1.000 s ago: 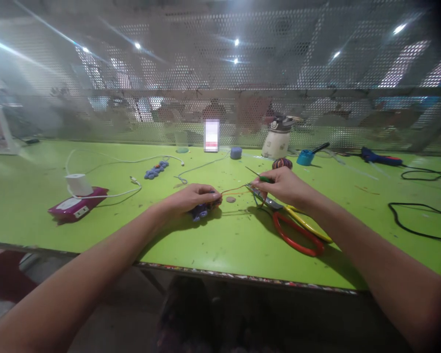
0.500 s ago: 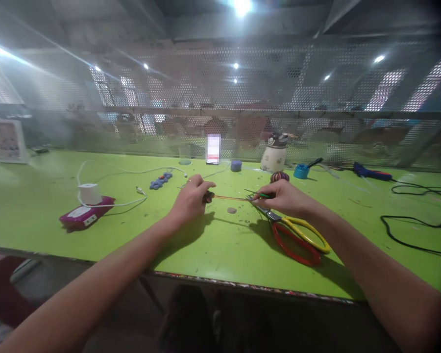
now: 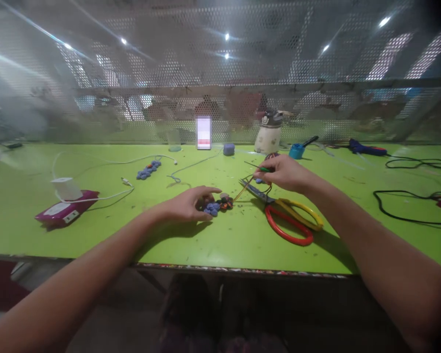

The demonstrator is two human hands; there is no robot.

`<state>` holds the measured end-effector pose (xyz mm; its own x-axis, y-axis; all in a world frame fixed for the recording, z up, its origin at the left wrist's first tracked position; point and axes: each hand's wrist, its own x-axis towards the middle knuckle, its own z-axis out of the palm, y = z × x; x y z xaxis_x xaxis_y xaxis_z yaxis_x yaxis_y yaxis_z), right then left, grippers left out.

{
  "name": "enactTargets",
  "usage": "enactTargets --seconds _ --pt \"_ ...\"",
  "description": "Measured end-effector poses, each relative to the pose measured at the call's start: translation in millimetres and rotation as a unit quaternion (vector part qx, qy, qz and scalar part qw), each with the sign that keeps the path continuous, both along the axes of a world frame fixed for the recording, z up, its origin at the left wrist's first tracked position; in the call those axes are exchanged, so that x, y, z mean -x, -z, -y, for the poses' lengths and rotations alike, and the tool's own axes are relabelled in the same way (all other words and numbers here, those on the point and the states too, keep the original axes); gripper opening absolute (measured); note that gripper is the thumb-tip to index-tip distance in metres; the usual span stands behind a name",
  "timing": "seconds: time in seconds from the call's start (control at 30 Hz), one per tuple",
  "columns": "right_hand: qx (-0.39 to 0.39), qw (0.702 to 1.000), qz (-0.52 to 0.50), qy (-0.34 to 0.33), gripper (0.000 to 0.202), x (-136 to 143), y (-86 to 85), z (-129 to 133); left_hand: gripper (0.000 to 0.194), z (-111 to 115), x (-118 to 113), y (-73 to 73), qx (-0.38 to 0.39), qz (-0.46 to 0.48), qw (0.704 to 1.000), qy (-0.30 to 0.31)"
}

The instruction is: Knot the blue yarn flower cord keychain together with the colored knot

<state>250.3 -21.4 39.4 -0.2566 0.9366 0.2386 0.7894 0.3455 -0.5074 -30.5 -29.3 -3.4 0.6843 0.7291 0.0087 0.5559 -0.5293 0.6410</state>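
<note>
My left hand (image 3: 189, 203) rests at the table with thumb and fingers spread apart. Between them lies a small blue-purple crochet piece (image 3: 212, 209), joined to a dark, orange-flecked crochet part (image 3: 226, 201). From that part an orange-brown yarn (image 3: 242, 189) slants up to my right hand (image 3: 277, 170). My right fingers are closed on a crochet hook (image 3: 265, 169) with a green handle, its thin shaft pointing left. Below this hand lie scissors (image 3: 275, 202) with one red and one yellow handle loop. A striped ball of yarn (image 3: 272, 156) is partly hidden behind the right hand.
A purple power strip (image 3: 66, 214) with a white charger stands left, near a blue crochet strip (image 3: 149, 170). Along the back are a phone (image 3: 204, 132), a blue yarn ball (image 3: 229, 149), a pale jug (image 3: 268, 138) and a blue pot (image 3: 296, 151). A glue gun (image 3: 367, 147) lies right.
My left hand has opened and moved nearer, baring the crochet piece on the table. The yarn, earlier stretched level between the hands, now slants up to my right hand, which still holds the hook.
</note>
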Motion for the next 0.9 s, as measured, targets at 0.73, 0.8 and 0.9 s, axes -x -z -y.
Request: enactTargets --seconds 0.73,0.8,0.9 --pt "-0.05 0.992 0.093 0.065 0.027 4 1.9 -1 0.034 -4 1 -14.0 0.01 -0.093 0.995 -0.021" --pt "-0.05 0.996 0.02 0.067 0.023 15 3.4 5 0.036 1 -3 -12.2 0.009 -0.098 0.995 -0.03" --pt "0.002 0.997 -0.081 0.007 0.022 41 11.6 20 0.033 7 -7 -12.5 0.03 -0.104 0.994 -0.013"
